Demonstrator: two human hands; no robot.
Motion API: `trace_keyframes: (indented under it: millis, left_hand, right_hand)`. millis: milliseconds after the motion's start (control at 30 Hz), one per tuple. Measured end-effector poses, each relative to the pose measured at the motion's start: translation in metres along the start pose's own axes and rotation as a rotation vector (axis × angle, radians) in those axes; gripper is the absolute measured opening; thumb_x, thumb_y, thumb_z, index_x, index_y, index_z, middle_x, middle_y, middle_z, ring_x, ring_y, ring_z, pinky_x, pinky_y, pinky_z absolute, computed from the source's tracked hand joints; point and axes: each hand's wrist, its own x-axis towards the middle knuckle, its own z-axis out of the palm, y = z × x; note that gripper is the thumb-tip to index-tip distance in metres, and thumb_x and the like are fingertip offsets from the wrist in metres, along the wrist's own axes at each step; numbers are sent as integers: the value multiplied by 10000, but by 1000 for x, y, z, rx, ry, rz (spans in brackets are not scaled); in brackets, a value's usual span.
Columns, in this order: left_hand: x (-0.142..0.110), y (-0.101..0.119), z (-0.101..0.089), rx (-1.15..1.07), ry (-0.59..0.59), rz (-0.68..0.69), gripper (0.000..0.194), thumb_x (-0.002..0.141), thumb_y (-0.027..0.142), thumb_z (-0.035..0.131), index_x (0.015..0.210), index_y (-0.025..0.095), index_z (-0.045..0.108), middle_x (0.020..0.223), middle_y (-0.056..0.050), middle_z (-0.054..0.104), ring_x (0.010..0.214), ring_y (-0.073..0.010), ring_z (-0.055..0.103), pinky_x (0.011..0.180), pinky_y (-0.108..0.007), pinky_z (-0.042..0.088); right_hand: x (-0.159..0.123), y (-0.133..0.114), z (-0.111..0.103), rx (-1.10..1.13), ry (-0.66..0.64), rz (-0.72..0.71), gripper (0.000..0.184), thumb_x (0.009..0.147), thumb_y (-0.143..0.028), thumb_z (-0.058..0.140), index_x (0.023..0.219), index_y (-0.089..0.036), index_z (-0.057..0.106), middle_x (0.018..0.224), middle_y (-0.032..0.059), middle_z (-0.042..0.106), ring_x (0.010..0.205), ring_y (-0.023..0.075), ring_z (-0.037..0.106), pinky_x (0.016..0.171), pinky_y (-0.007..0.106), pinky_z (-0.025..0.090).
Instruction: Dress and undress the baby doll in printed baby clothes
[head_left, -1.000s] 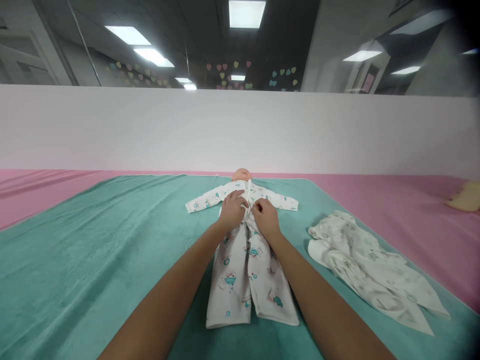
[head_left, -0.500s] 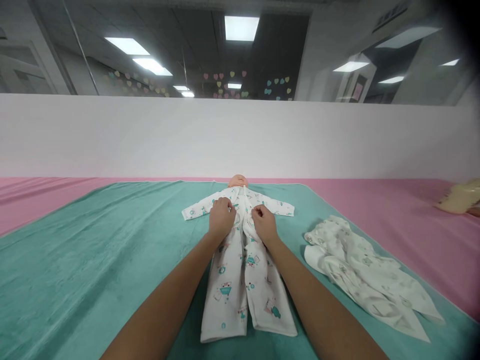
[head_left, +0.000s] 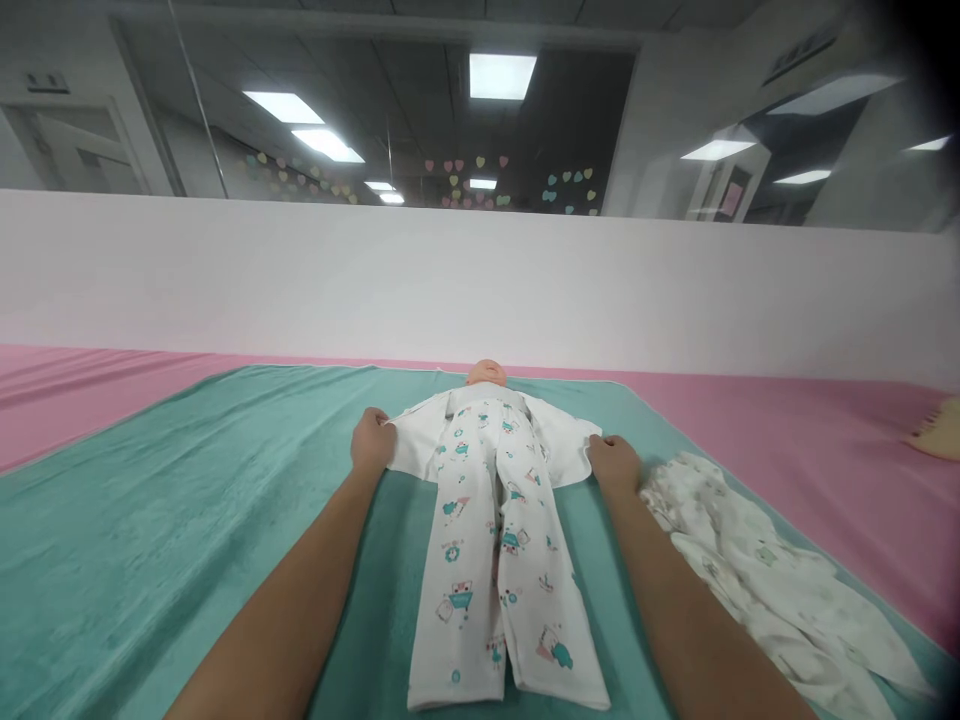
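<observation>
A white baby romper with a teal and pink print lies with its legs pointing toward me. A doll's head shows beyond its neck end; the doll's body is hidden. Plain white cloth stretches out on both sides of the romper's upper part. My left hand is closed on the outer edge of this cloth at the left. At the right, my right hand pinches the opposite edge. The printed sleeves are out of sight.
Under the romper spreads a teal blanket over a pink sheet. A crumpled white printed garment lies at the right, partly behind my right forearm. A beige object sits at the far right edge. A white wall stands behind.
Both hands have moved apart from the romper's middle out to its sides, drawing plain white cloth outward. The printed sleeves, visible before, are now covered.
</observation>
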Motion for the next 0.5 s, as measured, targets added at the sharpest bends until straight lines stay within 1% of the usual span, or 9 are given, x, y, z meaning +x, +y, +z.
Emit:
trace_keyframes:
  millis: [100,233,400,500]
  left_hand:
    - [4,-4,0,29,51,-39,154,715,143,462,839,220,508,911,-59,597,833,-227,551,619,-292,379]
    - [9,-9,-4,39,115,-79,135,726,117,434,793,213,502,862,-65,588,807,-224,548,620,-292,378]
    - [11,-12,-9,49,178,-99,148,722,97,427,794,209,493,898,-66,567,827,-213,536,639,-288,379]
    - [10,-12,-11,61,193,-108,168,715,82,431,811,204,497,935,-72,551,838,-209,530,651,-288,384]
  right_hand:
    - [-2,-2,-3,-104,-24,12,222,662,-351,497,716,-188,639,722,103,629,763,252,585,642,315,420]
    - [0,-2,-11,-203,-35,21,228,680,-354,498,740,-186,639,743,122,631,783,263,598,640,324,430]
    - [4,-1,-16,-284,-57,23,262,706,-385,454,750,-190,624,744,119,630,769,294,599,616,355,427]
    - [7,0,-16,-307,-65,21,263,712,-373,448,751,-182,624,744,121,632,773,291,603,616,348,428]
